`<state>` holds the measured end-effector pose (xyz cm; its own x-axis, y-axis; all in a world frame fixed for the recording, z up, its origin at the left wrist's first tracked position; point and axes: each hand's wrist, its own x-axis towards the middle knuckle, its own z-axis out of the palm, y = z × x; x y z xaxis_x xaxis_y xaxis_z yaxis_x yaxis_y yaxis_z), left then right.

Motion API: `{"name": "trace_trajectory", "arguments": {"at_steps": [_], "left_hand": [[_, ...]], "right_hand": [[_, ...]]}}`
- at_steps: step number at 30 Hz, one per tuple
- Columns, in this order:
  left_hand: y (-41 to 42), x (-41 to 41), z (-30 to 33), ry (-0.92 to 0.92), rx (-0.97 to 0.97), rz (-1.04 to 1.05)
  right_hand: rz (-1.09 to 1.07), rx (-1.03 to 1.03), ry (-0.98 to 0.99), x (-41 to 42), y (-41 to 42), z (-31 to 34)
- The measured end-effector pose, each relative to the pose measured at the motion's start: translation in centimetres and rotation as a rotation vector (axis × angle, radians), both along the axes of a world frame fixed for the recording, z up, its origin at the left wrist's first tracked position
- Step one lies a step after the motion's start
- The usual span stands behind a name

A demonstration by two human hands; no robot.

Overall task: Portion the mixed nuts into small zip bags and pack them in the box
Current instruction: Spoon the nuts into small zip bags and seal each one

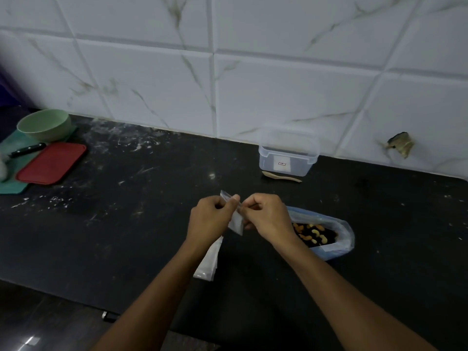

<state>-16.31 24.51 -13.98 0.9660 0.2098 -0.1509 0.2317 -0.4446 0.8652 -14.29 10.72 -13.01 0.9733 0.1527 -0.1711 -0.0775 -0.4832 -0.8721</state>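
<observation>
Box stands behind nuts bag; zip bags lie left, perhaps stacked.

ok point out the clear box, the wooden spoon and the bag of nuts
clear box [287,162]: head view, front wall
wooden spoon [281,176]: head view, middle of handle
bag of nuts [340,235]: head view, right plastic side

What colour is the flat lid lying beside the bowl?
Red; the lid shows clearly in the head view, next to the green bowl.

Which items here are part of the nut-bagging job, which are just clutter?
Job: small zip bag held by both hands, spare bags, nut bag, clear box, wooden spoon.
Clutter: green bowl, red lid, knife, green mat.
</observation>
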Motion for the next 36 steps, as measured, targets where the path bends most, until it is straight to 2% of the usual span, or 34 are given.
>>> {"name": "trace_trajectory", "arguments": {"at_steps": [4,7,10,14,16,19,21,25,27,31,36], "left_hand": [[-2.1,1.3,0.8,-0.035,-0.038,-0.035],[-3.6,1.8,1.3,-0.051,0.033,-0.147],[-4.8,2.3,1.4,-0.031,0.109,-0.258],[-5.9,3.2,1.7,0.040,0.138,-0.412],[-6.2,3.8,1.6,0.062,0.231,-0.460],[-6.6,4.5,1.8,0.029,0.479,-0.428],[-7.0,4.8,2.0,0.012,0.520,-0.428],[-7.4,5.1,1.5,-0.140,0.407,-0.447],[-7.1,5.4,0.7,-0.215,0.333,-0.530],[-6.8,5.6,-0.8,-0.154,0.278,-0.707],[-7.4,5.7,-1.6,-0.203,0.156,-0.568]], "right_hand": [[-0.048,0.063,-0.094,-0.5,-1.9,0.6],[-0.108,-0.008,-0.144,-0.4,-3.3,0.5],[-0.150,-0.047,-0.101,0.0,-4.8,0.6],[-0.147,-0.298,-0.142,0.5,-6.5,0.4],[-0.206,-0.372,-0.152,0.7,-7.4,0.5],[-0.292,-0.407,-0.142,0.9,-8.5,0.8],[-0.283,-0.431,-0.135,1.0,-8.6,0.8],[-0.277,-0.343,-0.049,1.5,-8.7,1.2],[-0.283,-0.318,-0.015,1.9,-8.9,1.7],[-0.229,-0.311,0.075,2.6,-8.9,2.7],[-0.176,-0.290,0.151,3.8,-8.5,2.7]]}}
